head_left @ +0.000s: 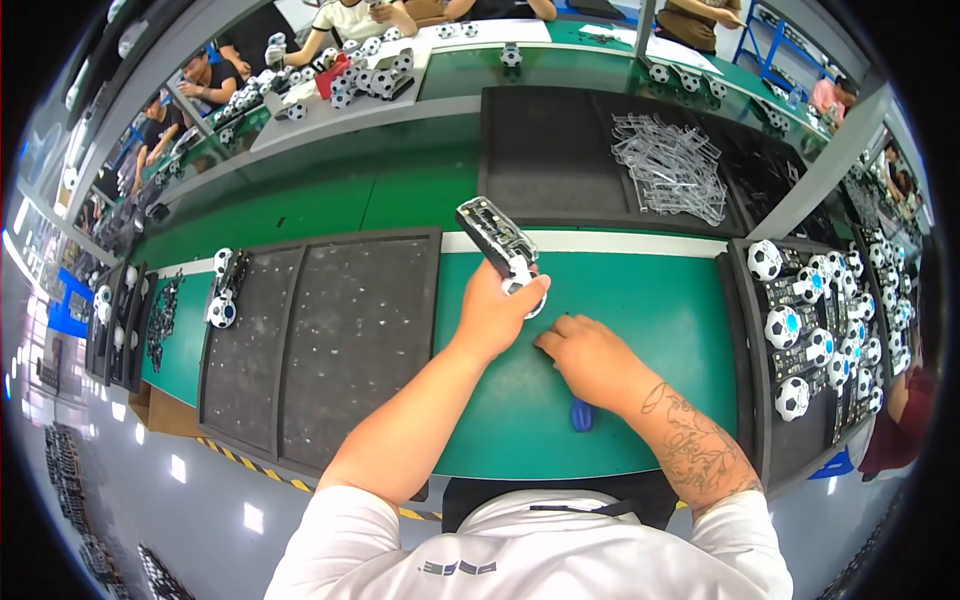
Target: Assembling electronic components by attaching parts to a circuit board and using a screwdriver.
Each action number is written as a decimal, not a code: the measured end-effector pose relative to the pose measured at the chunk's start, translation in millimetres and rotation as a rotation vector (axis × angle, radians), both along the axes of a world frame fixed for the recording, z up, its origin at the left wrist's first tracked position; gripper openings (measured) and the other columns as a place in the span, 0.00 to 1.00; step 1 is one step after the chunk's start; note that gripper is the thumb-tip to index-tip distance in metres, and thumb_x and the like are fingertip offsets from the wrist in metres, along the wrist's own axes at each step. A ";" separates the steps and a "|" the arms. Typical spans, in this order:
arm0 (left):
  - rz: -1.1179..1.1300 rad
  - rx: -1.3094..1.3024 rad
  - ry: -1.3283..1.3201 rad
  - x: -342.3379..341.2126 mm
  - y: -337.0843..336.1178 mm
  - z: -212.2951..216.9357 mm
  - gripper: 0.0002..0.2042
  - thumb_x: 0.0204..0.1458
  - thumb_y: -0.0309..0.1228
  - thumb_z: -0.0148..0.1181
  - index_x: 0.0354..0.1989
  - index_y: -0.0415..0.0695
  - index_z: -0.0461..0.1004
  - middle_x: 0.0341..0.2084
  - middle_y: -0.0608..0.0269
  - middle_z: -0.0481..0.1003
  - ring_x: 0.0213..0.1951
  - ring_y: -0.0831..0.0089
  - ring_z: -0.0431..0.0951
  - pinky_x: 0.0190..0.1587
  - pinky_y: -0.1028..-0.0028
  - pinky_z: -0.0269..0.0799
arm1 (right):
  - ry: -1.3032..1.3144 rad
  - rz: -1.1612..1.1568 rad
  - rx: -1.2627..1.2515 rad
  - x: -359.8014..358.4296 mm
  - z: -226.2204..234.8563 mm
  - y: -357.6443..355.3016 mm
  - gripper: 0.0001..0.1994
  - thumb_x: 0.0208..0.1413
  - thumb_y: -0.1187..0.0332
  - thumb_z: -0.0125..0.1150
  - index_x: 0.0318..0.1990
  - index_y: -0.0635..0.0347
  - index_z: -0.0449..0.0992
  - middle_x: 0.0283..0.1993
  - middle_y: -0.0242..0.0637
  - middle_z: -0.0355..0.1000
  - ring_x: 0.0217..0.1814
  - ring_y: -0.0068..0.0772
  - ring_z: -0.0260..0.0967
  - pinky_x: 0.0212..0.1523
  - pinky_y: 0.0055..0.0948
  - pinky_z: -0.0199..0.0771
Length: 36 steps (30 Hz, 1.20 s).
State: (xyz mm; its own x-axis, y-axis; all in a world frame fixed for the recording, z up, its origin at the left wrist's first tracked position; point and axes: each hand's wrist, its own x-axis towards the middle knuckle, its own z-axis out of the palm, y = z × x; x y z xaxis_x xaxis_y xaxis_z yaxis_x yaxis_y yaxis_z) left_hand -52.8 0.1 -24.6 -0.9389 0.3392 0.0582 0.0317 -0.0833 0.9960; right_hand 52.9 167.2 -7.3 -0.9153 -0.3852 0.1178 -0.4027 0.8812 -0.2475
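My left hand (500, 307) is closed around the white, ball-shaped end of a soccer-ball gadget (497, 236), tilted up and away from me. Its long black body lies open, with circuitry showing inside. To the right and nearer, my right hand (585, 355) rests low over the green tabletop (500, 420) with its fingers curled together. Whatever those fingertips pinch, if anything, is too small to make out. Just below the right wrist lies a blue, rounded tool handle (582, 415), partly covered by the hand.
A dark divided tray (345, 350) stands at left, with two soccer-ball gadgets (224, 300) on its far-left edge. A right-hand tray (800, 455) holds several more. Clear plastic parts (670, 165) are heaped in the far black tray (550, 150). Other people sit across the benches.
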 end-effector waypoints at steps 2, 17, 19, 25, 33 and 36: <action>-0.015 -0.027 0.005 1.6 0.6 2.0 0.16 0.57 0.27 0.66 0.52 0.38 0.74 0.42 0.60 0.79 0.40 0.73 0.78 0.46 0.74 0.76 | -0.081 0.001 -0.029 0.4 6.7 8.8 0.14 0.54 0.71 0.66 0.48 0.57 0.78 0.41 0.41 0.76 0.43 0.48 0.75 0.51 0.43 0.76; -0.038 -0.064 -0.003 9.1 2.0 11.8 0.17 0.55 0.29 0.68 0.51 0.39 0.75 0.41 0.61 0.80 0.40 0.72 0.79 0.45 0.71 0.76 | -0.132 0.077 0.294 -6.0 19.3 -6.8 0.06 0.59 0.71 0.57 0.41 0.62 0.75 0.36 0.47 0.78 0.37 0.48 0.79 0.40 0.42 0.82; -0.051 -0.072 0.000 8.6 4.1 10.9 0.16 0.55 0.29 0.68 0.51 0.39 0.75 0.41 0.61 0.80 0.40 0.72 0.79 0.46 0.72 0.76 | -0.170 0.089 0.316 -7.2 21.1 -6.7 0.06 0.59 0.71 0.56 0.41 0.62 0.75 0.37 0.48 0.78 0.37 0.49 0.79 0.40 0.43 0.82; -0.030 -0.043 -0.032 5.4 -1.5 9.6 0.15 0.55 0.29 0.69 0.48 0.37 0.77 0.37 0.58 0.81 0.37 0.71 0.80 0.44 0.71 0.77 | -0.261 0.086 -0.109 -37.2 5.6 3.8 0.07 0.60 0.74 0.52 0.42 0.60 0.76 0.41 0.48 0.78 0.36 0.55 0.77 0.40 0.50 0.78; 0.111 0.049 -0.087 5.0 2.7 5.7 0.17 0.58 0.30 0.65 0.53 0.36 0.74 0.41 0.58 0.78 0.41 0.71 0.78 0.47 0.73 0.74 | -0.271 -0.097 0.378 -118.3 84.3 121.2 0.11 0.49 0.78 0.62 0.40 0.55 0.81 0.41 0.40 0.83 0.44 0.50 0.80 0.47 0.44 0.80; 0.079 0.069 -0.117 6.2 2.3 11.9 0.16 0.57 0.29 0.65 0.53 0.37 0.74 0.42 0.58 0.79 0.41 0.71 0.78 0.46 0.74 0.75 | -0.073 -0.343 0.594 -151.6 125.7 227.9 0.10 0.51 0.77 0.62 0.41 0.57 0.81 0.38 0.42 0.83 0.39 0.56 0.81 0.41 0.46 0.82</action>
